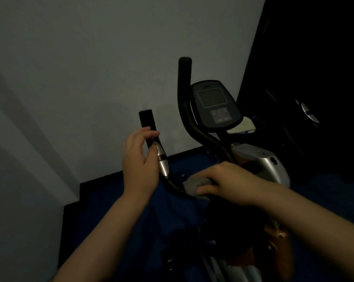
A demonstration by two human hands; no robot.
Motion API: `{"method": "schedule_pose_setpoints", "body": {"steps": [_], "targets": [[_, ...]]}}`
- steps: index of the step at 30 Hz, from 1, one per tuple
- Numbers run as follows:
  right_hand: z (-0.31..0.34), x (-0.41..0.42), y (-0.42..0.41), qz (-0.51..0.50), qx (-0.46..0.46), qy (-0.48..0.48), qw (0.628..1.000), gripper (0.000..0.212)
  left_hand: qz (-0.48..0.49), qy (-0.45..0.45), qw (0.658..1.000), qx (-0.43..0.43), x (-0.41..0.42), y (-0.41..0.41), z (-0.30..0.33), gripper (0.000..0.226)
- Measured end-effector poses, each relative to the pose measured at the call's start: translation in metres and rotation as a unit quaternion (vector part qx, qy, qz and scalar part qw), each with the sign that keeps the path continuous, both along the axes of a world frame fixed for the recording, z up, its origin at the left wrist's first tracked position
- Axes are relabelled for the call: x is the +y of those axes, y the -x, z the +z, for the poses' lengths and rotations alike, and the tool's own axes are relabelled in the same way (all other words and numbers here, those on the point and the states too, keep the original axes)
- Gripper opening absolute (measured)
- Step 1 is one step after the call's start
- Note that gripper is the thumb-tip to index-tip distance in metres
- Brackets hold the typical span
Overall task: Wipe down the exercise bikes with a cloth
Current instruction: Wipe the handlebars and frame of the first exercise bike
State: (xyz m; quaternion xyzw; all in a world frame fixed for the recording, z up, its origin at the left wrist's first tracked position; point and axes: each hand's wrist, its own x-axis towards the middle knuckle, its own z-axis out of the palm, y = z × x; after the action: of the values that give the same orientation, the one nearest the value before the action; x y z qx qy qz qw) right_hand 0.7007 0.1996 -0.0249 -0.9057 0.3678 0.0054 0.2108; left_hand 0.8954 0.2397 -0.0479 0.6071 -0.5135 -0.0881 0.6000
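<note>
Head view: left hand (140,159) grips the handlebar (151,135), steadying it; right hand (229,182) clamps the cloth (194,185) round the bar for wiping.

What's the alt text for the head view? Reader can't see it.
In a dim room, a person's right hand presses a grey cloth around the black handlebar of an exercise bike, while the left hand holds the left handlebar end by its silver sensor section. The bike's console stands behind, against a pale wall.
</note>
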Motion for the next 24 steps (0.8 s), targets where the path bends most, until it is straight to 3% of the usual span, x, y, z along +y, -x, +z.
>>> {"method": "schedule_pose_setpoints", "body": {"steps": [3, 5, 6, 8, 10, 14, 20, 22, 24], "targets": [[-0.004, 0.015, -0.033, -0.046, 0.0, -0.003, 0.999, 0.029, -0.026, 0.013, 0.999, -0.02, -0.013, -0.018, 0.001, 0.037], [-0.005, 0.024, -0.035, -0.076, 0.01, 0.047, 0.996, 0.026, -0.055, 0.028, 0.998, -0.031, -0.021, -0.03, 0.003, 0.042], [-0.009, 0.031, -0.033, -0.089, 0.022, 0.075, 0.993, 0.03, -0.07, 0.032, 0.996, -0.042, -0.026, -0.036, 0.004, 0.044], [-0.018, 0.051, -0.04, -0.128, 0.059, 0.129, 0.982, 0.064, -0.104, 0.038, 0.992, -0.063, -0.037, -0.051, 0.007, 0.046], [-0.025, 0.069, -0.07, -0.192, -0.002, 0.125, 0.973, 0.07, -0.151, 0.031, 0.985, -0.075, -0.047, -0.063, 0.009, 0.043], [-0.032, 0.072, -0.123, -0.384, -0.224, 0.107, 0.889, 0.048, -0.238, 0.025, 0.971, -0.032, -0.056, -0.073, 0.009, 0.038], [-0.036, 0.062, -0.15, -0.484, -0.168, 0.242, 0.824, 0.039, -0.315, 0.02, 0.948, 0.033, -0.059, -0.086, 0.006, 0.039], [-0.026, 0.032, -0.173, -0.486, -0.169, 0.223, 0.828, 0.044, -0.324, 0.016, 0.944, 0.054, -0.057, -0.085, 0.007, 0.039], [-0.023, 0.01, -0.186, -0.438, -0.154, 0.232, 0.855, 0.049, -0.329, 0.013, 0.942, 0.072, -0.056, -0.084, 0.007, 0.039]]}}
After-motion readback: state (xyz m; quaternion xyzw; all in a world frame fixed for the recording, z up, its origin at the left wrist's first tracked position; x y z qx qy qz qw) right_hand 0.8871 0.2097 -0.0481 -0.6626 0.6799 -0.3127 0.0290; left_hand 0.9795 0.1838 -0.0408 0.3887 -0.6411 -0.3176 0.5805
